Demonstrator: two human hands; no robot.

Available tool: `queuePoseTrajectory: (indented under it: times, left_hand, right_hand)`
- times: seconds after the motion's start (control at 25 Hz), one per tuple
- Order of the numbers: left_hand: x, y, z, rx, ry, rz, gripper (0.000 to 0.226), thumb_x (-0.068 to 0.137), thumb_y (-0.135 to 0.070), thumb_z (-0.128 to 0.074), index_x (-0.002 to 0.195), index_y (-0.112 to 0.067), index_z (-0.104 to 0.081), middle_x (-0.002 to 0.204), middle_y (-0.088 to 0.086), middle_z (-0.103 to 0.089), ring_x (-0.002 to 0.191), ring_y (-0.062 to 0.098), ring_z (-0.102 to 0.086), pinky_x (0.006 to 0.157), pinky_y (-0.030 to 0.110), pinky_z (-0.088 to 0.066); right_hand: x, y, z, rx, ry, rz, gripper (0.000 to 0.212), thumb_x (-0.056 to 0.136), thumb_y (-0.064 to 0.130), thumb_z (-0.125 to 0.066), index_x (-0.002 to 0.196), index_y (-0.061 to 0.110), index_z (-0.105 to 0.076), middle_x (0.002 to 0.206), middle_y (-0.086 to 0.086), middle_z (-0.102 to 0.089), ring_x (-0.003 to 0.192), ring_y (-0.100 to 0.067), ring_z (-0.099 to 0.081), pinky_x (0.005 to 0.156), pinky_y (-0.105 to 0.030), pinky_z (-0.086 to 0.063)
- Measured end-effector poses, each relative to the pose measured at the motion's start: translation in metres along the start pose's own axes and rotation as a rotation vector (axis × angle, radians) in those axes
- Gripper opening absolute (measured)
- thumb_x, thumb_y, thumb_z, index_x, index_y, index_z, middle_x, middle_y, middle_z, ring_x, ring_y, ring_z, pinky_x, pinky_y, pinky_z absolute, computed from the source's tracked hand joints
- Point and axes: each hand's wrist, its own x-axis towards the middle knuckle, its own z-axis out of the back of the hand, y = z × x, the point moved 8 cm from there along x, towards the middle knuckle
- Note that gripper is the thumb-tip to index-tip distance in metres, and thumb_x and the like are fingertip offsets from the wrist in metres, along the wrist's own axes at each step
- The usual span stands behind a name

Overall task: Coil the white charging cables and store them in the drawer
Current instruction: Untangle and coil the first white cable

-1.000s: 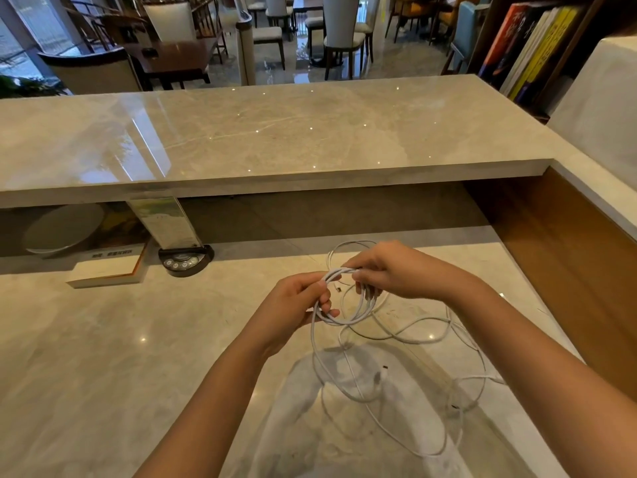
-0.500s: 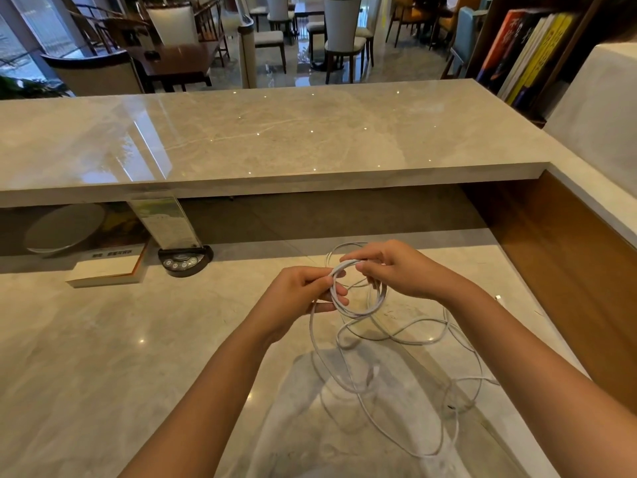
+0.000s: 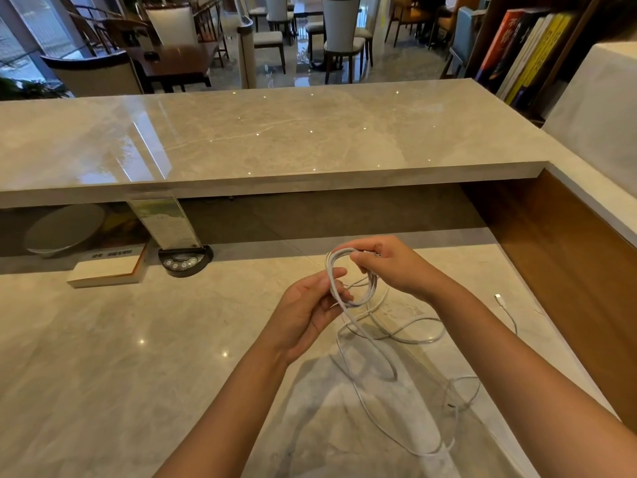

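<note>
White cable (image 3: 348,270) coil pinched between both raised hands (image 3: 344,288)

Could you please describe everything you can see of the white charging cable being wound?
The thin white charging cable looks like smooth plastic-coated cord. Several turns form a small upright coil between both hands: the left hand pinches its lower side, the right hand grips its top. The rest trails in loose loops over the glossy beige marble desk, and one connector end lies to the right.
</note>
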Motion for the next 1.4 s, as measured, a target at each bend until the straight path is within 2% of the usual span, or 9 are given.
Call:
queuePoseTrajectory:
  times: [0.24,0.4,0.64,0.92,1.04,1.12,1.2,1.32,1.4]
  left_hand:
    - [-0.002,-0.001,0.001,-0.049,0.032,0.122,0.049,0.077,-0.043,-0.051,0.103,-0.005,-0.066,0.088,0.012,-0.07,0.085,0.022,-0.069,0.084,0.036,-0.055]
    - [-0.002,-0.006,0.004,0.068,-0.013,0.056,0.023,0.09,-0.019,-0.049,0.097,-0.007,-0.067,0.074,0.007,-0.068,0.071,0.015,-0.068,0.077,0.032,-0.058]
    - [-0.001,-0.01,-0.008,-0.065,0.093,0.021,0.025,0.089,-0.017,-0.044,0.096,-0.003,-0.063,0.061,0.004,-0.062,0.06,0.013,-0.062,0.067,0.025,-0.056]
    - [0.01,-0.006,-0.001,-0.302,-0.048,-0.039,0.024,0.097,-0.015,-0.037,0.094,-0.003,-0.059,0.054,0.001,-0.054,0.052,0.009,-0.055,0.067,0.024,-0.056]
    - [0.014,-0.016,0.011,-0.452,-0.11,-0.091,0.026,0.097,-0.016,-0.038,0.093,-0.003,-0.06,0.054,0.0,-0.054,0.05,0.008,-0.054,0.067,0.023,-0.057]
    - [0.014,-0.023,0.013,-0.535,-0.11,-0.119,0.027,0.096,-0.018,-0.039,0.093,-0.003,-0.061,0.055,-0.001,-0.053,0.051,0.008,-0.054,0.067,0.023,-0.056]
    - [0.015,-0.022,0.008,-0.562,-0.097,-0.107,0.028,0.095,-0.019,-0.041,0.091,-0.003,-0.063,0.055,-0.001,-0.053,0.05,0.008,-0.053,0.067,0.023,-0.056]
    - [0.012,-0.013,0.002,-0.487,-0.1,-0.077,0.029,0.096,-0.018,-0.041,0.088,-0.004,-0.064,0.054,-0.001,-0.052,0.05,0.008,-0.053,0.064,0.022,-0.056]
    - [0.007,-0.008,0.004,-0.364,-0.111,-0.054,0.026,0.097,-0.017,-0.039,0.092,-0.005,-0.062,0.054,-0.002,-0.052,0.051,0.008,-0.053,0.065,0.021,-0.055]
  right_hand:
    - [0.007,0.015,-0.003,-0.549,-0.094,0.143,0.032,0.097,0.012,-0.04,0.124,0.014,-0.057,0.1,-0.012,-0.056,0.091,-0.024,-0.053,0.071,-0.025,-0.033]
    - [0.001,0.019,-0.002,-0.394,-0.106,0.214,0.03,0.096,0.011,-0.044,0.121,0.015,-0.06,0.092,-0.009,-0.056,0.082,-0.014,-0.049,0.067,-0.021,-0.035]
    - [-0.002,0.003,0.004,0.133,-0.094,0.031,0.026,0.094,0.015,-0.048,0.111,0.026,-0.065,0.079,0.014,-0.058,0.068,0.006,-0.051,0.064,-0.007,-0.043]
    - [-0.006,-0.013,0.01,0.145,-0.198,-0.072,0.028,0.087,0.026,-0.06,0.116,0.029,-0.06,0.098,0.012,-0.061,0.085,0.002,-0.056,0.07,-0.015,-0.044]
    - [-0.042,-0.045,0.019,0.138,-0.451,-0.247,0.022,0.091,0.031,-0.051,0.077,0.017,-0.061,0.069,0.003,-0.056,0.06,-0.009,-0.05,0.055,-0.022,-0.039]
    - [-0.071,-0.074,-0.029,0.402,-0.237,-0.528,0.045,0.097,0.033,-0.041,0.066,0.009,-0.063,0.056,-0.005,-0.058,0.041,-0.012,-0.043,0.044,-0.021,-0.033]
    - [-0.084,-0.083,-0.083,0.905,-0.061,-0.72,0.042,0.098,0.033,-0.041,0.086,0.001,-0.065,0.071,-0.015,-0.07,0.035,-0.011,-0.044,0.035,-0.018,-0.034]
    - [-0.064,-0.085,-0.081,1.566,-0.279,-0.666,0.016,0.094,0.016,-0.045,0.094,0.002,-0.053,0.071,-0.013,-0.071,0.034,-0.007,-0.045,0.031,-0.014,-0.035]
    - [-0.052,-0.09,-0.049,1.583,-0.471,-0.562,0.009,0.093,0.007,-0.046,0.094,0.005,-0.054,0.057,-0.003,-0.061,0.034,-0.004,-0.041,0.03,-0.013,-0.03]
